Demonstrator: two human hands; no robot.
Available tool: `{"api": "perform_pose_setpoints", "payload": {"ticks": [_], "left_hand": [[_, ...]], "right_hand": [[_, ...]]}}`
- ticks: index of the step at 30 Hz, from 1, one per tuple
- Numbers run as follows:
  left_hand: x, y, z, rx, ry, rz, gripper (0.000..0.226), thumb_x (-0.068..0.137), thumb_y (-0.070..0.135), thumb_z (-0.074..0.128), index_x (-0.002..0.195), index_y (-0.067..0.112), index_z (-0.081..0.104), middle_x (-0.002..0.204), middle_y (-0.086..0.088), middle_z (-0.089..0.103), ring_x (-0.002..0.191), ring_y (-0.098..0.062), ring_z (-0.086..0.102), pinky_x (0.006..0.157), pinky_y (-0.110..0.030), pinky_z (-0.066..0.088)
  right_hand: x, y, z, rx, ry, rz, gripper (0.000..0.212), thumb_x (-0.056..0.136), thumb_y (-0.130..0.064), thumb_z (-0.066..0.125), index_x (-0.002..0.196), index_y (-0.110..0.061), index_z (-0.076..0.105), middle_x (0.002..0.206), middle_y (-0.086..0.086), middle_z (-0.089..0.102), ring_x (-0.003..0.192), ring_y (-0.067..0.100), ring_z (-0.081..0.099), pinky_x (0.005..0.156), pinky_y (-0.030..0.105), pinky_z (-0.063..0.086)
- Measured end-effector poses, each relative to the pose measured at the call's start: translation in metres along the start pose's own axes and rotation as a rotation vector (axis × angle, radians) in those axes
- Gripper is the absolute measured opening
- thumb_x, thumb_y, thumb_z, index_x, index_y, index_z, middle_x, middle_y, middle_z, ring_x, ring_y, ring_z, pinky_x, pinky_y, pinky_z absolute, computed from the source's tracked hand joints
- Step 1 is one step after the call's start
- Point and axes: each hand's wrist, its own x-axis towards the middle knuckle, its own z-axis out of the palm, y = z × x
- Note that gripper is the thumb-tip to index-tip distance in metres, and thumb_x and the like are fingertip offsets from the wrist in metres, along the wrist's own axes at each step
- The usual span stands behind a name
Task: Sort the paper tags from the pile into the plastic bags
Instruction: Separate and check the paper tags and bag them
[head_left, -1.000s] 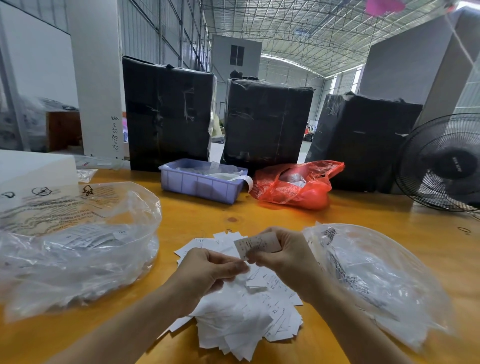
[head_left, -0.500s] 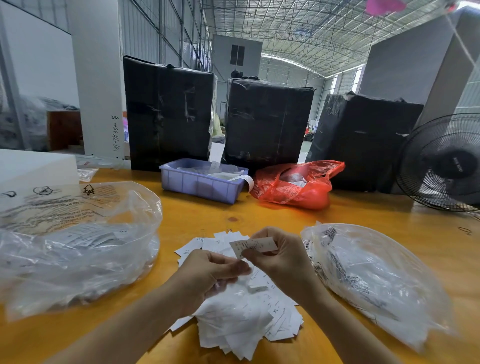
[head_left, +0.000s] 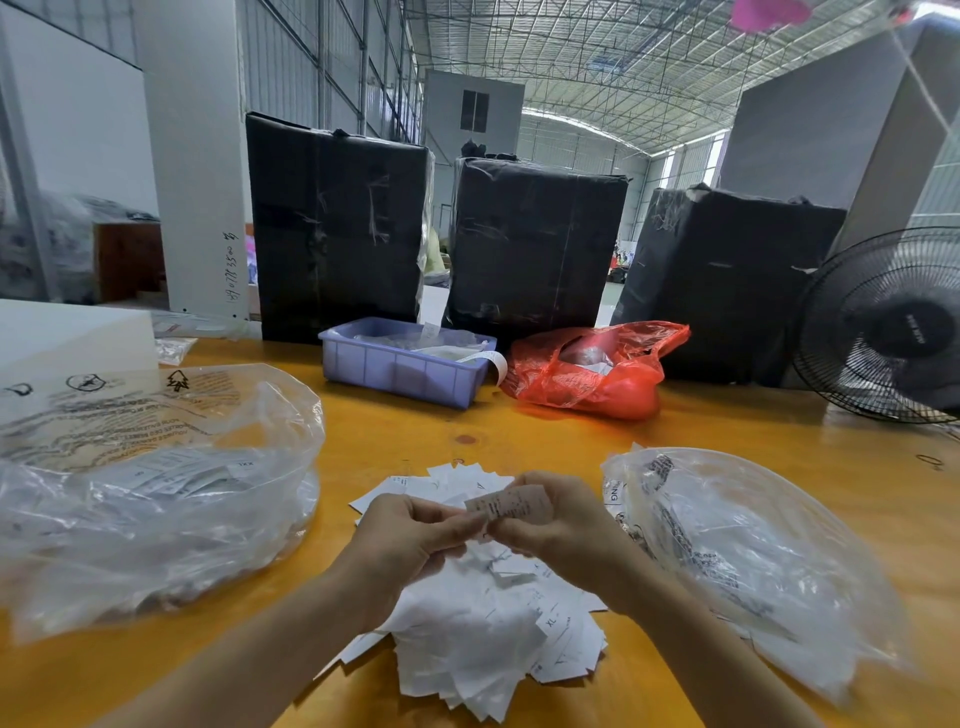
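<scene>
Midway, I'd say: both hands, left (head_left: 410, 535) and right (head_left: 563, 525), pinch one tag (head_left: 511, 503) over a big pile (head_left: 493, 629), both bags (head_left: 156, 499) (head_left: 748, 561) already holding tags.

I am sitting in a big warehouse: a steel truss roof (head_left: 597, 47) arches far overhead, tall black-wrapped bales (head_left: 337, 228) stand along the far edge of my wooden table (head_left: 519, 431), and a black fan (head_left: 883, 327) sits far right.
</scene>
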Motion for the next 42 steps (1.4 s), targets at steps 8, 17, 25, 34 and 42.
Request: {"api": "perform_pose_setpoints", "payload": {"ticks": [8, 17, 25, 34, 42], "left_hand": [[0.0011, -0.0022, 0.0013, 0.069, 0.048, 0.043, 0.025, 0.075, 0.034, 0.068, 0.071, 0.011, 0.076, 0.063, -0.003, 0.069, 0.053, -0.002, 0.061, 0.062, -0.024, 0.043], [0.0025, -0.0008, -0.0014, -0.025, -0.017, -0.052, 0.008, 0.077, 0.006, 0.071, 0.082, 0.001, 0.076, 0.064, -0.003, 0.070, 0.049, -0.002, 0.058, 0.047, -0.013, 0.044], [0.0027, -0.0022, -0.0033, 0.005, -0.051, -0.109, 0.009, 0.075, 0.012, 0.074, 0.081, 0.007, 0.078, 0.085, -0.004, 0.075, 0.067, -0.007, 0.060, 0.053, -0.015, 0.045], [-0.0009, -0.0004, -0.0023, 0.002, -0.151, -0.112, 0.027, 0.065, 0.024, 0.074, 0.085, 0.007, 0.078, 0.091, -0.006, 0.075, 0.066, -0.004, 0.065, 0.054, -0.015, 0.046], [0.0024, -0.0009, -0.0024, -0.032, -0.059, -0.102, 0.010, 0.072, 0.016, 0.071, 0.076, 0.009, 0.076, 0.068, -0.004, 0.072, 0.060, -0.007, 0.065, 0.056, -0.021, 0.045]], "right_hand": [[-0.0004, 0.0017, -0.0003, -0.009, -0.120, 0.128, 0.019, 0.086, -0.009, 0.067, 0.099, -0.015, 0.054, 0.089, 0.005, 0.060, 0.069, 0.007, 0.059, 0.063, 0.018, 0.052], [0.0014, 0.0008, -0.0068, 0.052, 0.101, 0.038, 0.012, 0.080, 0.000, 0.070, 0.076, -0.009, 0.062, 0.068, 0.009, 0.060, 0.059, 0.015, 0.057, 0.064, 0.033, 0.049], [-0.0005, -0.0023, -0.0083, 0.063, 0.106, -0.028, 0.009, 0.078, -0.001, 0.071, 0.076, -0.006, 0.064, 0.068, 0.010, 0.062, 0.061, 0.017, 0.057, 0.059, 0.031, 0.044], [0.0034, 0.0044, -0.0045, -0.078, 0.130, -0.095, 0.020, 0.079, -0.007, 0.072, 0.066, -0.019, 0.062, 0.049, -0.012, 0.051, 0.044, -0.001, 0.040, 0.044, 0.016, 0.032], [0.0028, 0.0049, -0.0039, -0.165, 0.063, -0.074, 0.016, 0.078, -0.008, 0.071, 0.069, -0.018, 0.062, 0.057, -0.007, 0.054, 0.048, 0.005, 0.044, 0.046, 0.021, 0.035]]}}
